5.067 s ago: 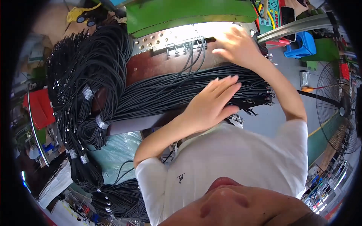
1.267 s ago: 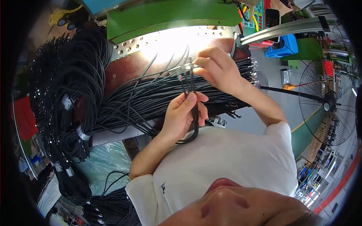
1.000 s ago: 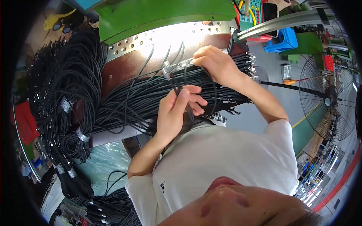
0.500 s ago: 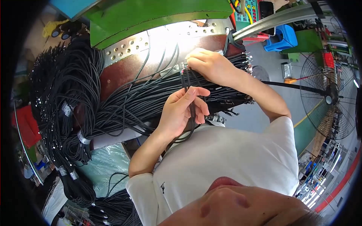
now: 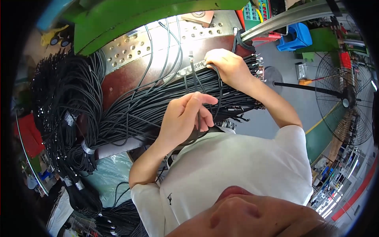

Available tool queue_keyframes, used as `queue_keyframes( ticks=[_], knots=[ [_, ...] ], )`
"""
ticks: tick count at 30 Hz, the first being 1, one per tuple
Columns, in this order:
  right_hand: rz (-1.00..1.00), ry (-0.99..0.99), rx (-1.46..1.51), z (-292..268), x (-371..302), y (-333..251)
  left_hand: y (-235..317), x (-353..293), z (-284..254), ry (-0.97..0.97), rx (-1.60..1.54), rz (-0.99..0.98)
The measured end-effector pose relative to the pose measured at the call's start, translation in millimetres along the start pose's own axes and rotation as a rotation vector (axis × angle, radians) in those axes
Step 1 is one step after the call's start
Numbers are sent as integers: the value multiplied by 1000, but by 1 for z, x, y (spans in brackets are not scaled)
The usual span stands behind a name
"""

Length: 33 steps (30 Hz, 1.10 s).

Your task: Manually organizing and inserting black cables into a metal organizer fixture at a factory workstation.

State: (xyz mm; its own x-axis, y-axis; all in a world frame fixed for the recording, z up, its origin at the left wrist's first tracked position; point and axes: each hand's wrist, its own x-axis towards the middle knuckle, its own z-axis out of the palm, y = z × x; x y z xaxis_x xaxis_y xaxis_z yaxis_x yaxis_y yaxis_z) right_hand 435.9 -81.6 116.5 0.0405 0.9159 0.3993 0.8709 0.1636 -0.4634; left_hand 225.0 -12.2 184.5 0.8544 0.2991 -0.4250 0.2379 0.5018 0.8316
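Note:
My left hand [image 5: 183, 118] is closed lightly around a few black cables, thumb against forefinger, with the lower fingers curled. From it the held cables [image 5: 194, 81] fan upward; one ends in a small metal connector in the glare. My right hand [image 5: 229, 69] pinches a black cable near its end, beside a pale strip with small blocks [image 5: 185, 72] at the machine's front edge. The cable's tip is hidden by the fingers. Beneath both hands lies a thick bundle of black cables [image 5: 146, 104], stretching left to right.
A green machine body [image 5: 158, 19] overhangs a brightly lit plate with holes [image 5: 134, 47]. Large coils of black cable [image 5: 79, 91] hang at the left. To the right stand a black fan [image 5: 345, 102] and a blue stool [image 5: 296, 37]. A metal rail [image 5: 284, 21] crosses the upper right.
The cables between my hands have spread apart from a close group. My right hand has shifted slightly right with one cable, and my left hand slightly left. The view has moved a little.

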Motion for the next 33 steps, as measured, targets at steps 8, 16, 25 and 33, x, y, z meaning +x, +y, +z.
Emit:
queue_keyframes(
  ticks=[8, 16, 25, 33],
  knots=[
    [-92, 41, -108, -23, 10, -11, 10, 22, 6, -186, -284, -235],
    [57, -17, 125, -16, 1, 14, 17, 32, -44, 368, 1624, 867],
    [176, -341, 209, -32, 24, 9, -12, 53, -51, 338, 1581, 840],
    [30, -169, -161, 14, 116, 120, 37, 85, -112, 547, 489, 493]
  ],
)
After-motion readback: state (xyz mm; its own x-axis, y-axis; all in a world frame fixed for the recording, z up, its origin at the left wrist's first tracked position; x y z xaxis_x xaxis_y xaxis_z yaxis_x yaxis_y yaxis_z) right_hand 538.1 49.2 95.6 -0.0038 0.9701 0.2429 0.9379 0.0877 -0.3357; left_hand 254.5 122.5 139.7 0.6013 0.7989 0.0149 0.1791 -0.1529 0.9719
